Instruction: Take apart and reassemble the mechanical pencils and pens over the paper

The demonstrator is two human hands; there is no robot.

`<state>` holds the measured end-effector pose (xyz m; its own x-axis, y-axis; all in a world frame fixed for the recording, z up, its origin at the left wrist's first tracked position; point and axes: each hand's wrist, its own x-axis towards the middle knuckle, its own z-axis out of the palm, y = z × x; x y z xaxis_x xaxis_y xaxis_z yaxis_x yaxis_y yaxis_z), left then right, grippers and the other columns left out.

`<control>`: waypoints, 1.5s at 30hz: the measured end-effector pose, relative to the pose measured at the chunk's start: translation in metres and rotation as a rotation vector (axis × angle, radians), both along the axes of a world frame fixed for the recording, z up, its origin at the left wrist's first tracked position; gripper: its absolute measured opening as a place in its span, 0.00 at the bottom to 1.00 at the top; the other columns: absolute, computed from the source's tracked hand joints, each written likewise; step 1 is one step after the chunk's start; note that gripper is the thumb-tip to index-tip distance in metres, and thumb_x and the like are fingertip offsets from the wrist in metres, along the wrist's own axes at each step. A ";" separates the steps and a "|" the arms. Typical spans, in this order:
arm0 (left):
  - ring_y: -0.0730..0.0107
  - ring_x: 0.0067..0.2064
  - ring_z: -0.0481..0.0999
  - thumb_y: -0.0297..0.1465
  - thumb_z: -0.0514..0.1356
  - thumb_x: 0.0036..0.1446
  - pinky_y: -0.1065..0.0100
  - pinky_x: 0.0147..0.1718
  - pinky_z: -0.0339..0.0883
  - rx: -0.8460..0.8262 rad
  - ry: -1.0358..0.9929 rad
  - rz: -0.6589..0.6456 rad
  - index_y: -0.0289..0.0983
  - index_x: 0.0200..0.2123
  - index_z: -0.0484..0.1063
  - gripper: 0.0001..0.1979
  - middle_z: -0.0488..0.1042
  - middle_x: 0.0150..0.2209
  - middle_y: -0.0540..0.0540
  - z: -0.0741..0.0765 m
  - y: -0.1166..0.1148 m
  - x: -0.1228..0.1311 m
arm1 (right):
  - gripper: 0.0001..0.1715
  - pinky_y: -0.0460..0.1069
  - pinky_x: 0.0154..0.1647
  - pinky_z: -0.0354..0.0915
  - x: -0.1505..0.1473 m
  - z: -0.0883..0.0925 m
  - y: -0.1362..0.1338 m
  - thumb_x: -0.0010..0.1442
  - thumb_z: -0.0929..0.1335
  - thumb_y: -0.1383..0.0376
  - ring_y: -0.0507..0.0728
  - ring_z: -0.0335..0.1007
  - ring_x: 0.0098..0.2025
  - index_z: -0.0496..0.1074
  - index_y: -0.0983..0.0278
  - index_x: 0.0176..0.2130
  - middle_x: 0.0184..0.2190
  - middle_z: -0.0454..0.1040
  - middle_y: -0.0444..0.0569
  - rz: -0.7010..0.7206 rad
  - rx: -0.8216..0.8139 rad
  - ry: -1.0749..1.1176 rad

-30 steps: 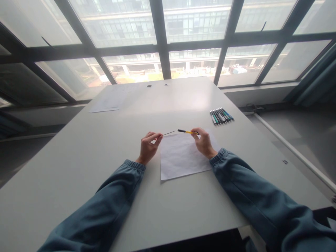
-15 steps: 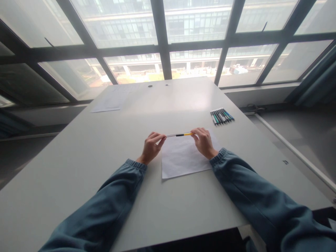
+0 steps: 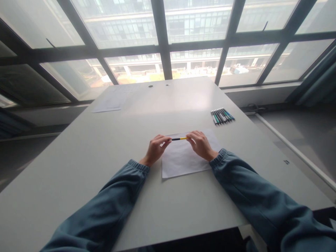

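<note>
A yellow and black pen (image 3: 179, 138) is held level between my two hands, just above a white sheet of paper (image 3: 183, 159) on the grey table (image 3: 105, 150). My left hand (image 3: 155, 149) pinches its left end with closed fingers. My right hand (image 3: 200, 144) pinches its right, yellow end the same way. Only a short middle stretch of the pen shows between the fingertips. Both forearms are in blue-grey sleeves.
A row of several pens (image 3: 222, 116) lies on the table to the right, beyond my right hand. Another sheet of paper (image 3: 109, 103) lies at the far left. Large windows (image 3: 168, 42) stand behind the table's far edge.
One second ago my left hand held a thin dark refill apart from the yellow barrel in my right. My hands have come together, and the refill has slid into the barrel.
</note>
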<state>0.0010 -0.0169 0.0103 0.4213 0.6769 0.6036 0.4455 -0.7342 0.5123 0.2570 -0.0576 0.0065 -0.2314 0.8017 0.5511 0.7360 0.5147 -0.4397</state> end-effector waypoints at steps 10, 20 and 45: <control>0.72 0.30 0.71 0.32 0.63 0.63 0.69 0.32 0.68 -0.108 -0.073 -0.051 0.37 0.39 0.81 0.07 0.76 0.29 0.47 0.008 -0.008 0.004 | 0.08 0.55 0.49 0.62 0.001 0.001 -0.001 0.70 0.64 0.66 0.60 0.70 0.44 0.74 0.61 0.44 0.40 0.78 0.51 0.061 0.025 -0.009; 0.68 0.37 0.75 0.35 0.63 0.64 0.68 0.33 0.68 -0.230 -0.163 -0.104 0.39 0.49 0.81 0.13 0.77 0.37 0.43 0.001 0.000 0.001 | 0.09 0.54 0.49 0.62 0.000 0.002 -0.001 0.71 0.64 0.64 0.60 0.71 0.43 0.75 0.60 0.43 0.40 0.78 0.51 0.039 0.014 0.003; 0.67 0.33 0.78 0.43 0.62 0.64 0.67 0.36 0.70 -0.215 -0.153 0.082 0.37 0.32 0.81 0.17 0.82 0.32 0.45 0.002 -0.001 0.000 | 0.07 0.55 0.45 0.64 0.003 0.002 0.000 0.70 0.65 0.65 0.60 0.70 0.42 0.73 0.61 0.42 0.39 0.77 0.51 0.055 0.153 0.052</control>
<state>0.0014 -0.0177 0.0126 0.2750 0.8244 0.4947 0.4041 -0.5660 0.7186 0.2597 -0.0581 0.0085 -0.2403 0.6947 0.6780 0.6834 0.6171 -0.3901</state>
